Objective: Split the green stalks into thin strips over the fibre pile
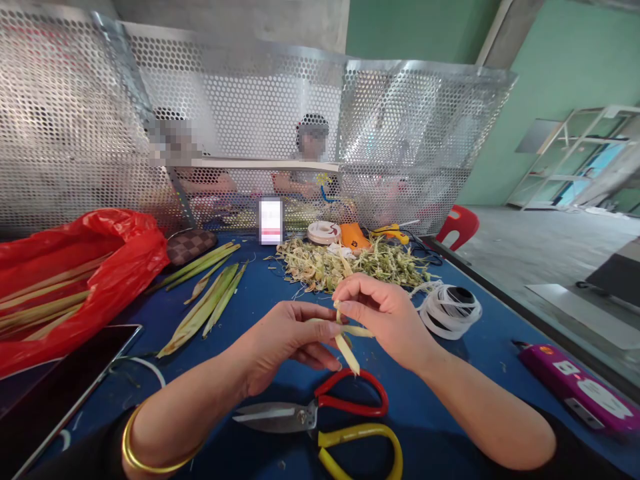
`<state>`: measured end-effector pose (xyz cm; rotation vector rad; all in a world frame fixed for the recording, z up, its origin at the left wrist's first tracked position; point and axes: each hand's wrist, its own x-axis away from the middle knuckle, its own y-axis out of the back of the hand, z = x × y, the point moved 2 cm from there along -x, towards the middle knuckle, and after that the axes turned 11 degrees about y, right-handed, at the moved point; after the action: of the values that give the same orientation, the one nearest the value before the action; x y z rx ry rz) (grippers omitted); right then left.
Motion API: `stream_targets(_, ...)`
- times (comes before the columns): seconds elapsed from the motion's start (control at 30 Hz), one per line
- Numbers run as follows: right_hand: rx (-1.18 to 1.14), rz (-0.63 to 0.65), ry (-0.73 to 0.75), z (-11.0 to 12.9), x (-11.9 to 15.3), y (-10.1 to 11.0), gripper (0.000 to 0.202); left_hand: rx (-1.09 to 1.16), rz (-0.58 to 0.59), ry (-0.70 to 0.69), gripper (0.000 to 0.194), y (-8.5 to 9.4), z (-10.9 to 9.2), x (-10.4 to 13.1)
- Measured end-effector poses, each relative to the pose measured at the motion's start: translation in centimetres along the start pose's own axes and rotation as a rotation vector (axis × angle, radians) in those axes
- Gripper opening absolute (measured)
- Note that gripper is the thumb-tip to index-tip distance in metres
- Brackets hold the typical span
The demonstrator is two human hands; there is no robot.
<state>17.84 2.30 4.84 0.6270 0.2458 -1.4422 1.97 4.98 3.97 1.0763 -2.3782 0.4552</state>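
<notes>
My left hand (305,333) pinches pale dried leaf strips (347,353) between thumb and fingers, above the blue table. Close against it, my right hand (383,313) grips the upper end of the same strips, thumb against forefinger. The strips cross each other where the hands meet, and one end points down toward me. Just below lie open scissors (303,417) with one red and one yellow handle, blades to the left. Behind my hands spreads a pile of trimmed leaf scraps (400,263). A spool of white cord (450,312) stands right of my right hand.
At left sit a red plastic bag (135,233) of long leaves, a tablet (65,393) and loose leaves (205,307). A purple case (575,387) lies right. A tape roll (324,233) and yellow tool (393,233) are behind the scraps. People sit beyond a perforated metal screen (240,100).
</notes>
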Motion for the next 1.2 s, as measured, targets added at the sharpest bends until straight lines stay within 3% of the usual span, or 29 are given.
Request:
stream_targets(0.2,0.187,-0.032,0.119,0.4,0.4,-0.3,0.01,0.085,-0.174,-0.039,0.03,-0.3,0.2,-0.3)
stream_targets(0.37,0.251,-0.052,0.184,0.0,0.7,-0.6,0.015,0.02,-0.107,-0.073,0.019,-0.4,0.5,-0.6)
stream_targets(0.57,0.382,-0.25,0.33,0.6,0.8,0.4,0.012,0.134,-0.095,-0.131,0.028,0.2,0.3,-0.5)
stream_targets(0.83,0.752,-0.041,0.51,1.5,1.1,-0.4,0.017,0.15,-0.095,-0.201,0.027,0.1,-0.1,-0.2)
stream_targets(1.0,0.799,-0.02,0.493,1.4,1.2,-0.4,0.023,0.147,-0.111,-0.216,0.025,0.2,0.0,-0.3)
stream_targets(1.2,0.653,-0.051,0.348,1.0,0.9,-0.1,0.012,0.117,-0.129,-0.234,0.025,0.0,-0.2,-0.1)
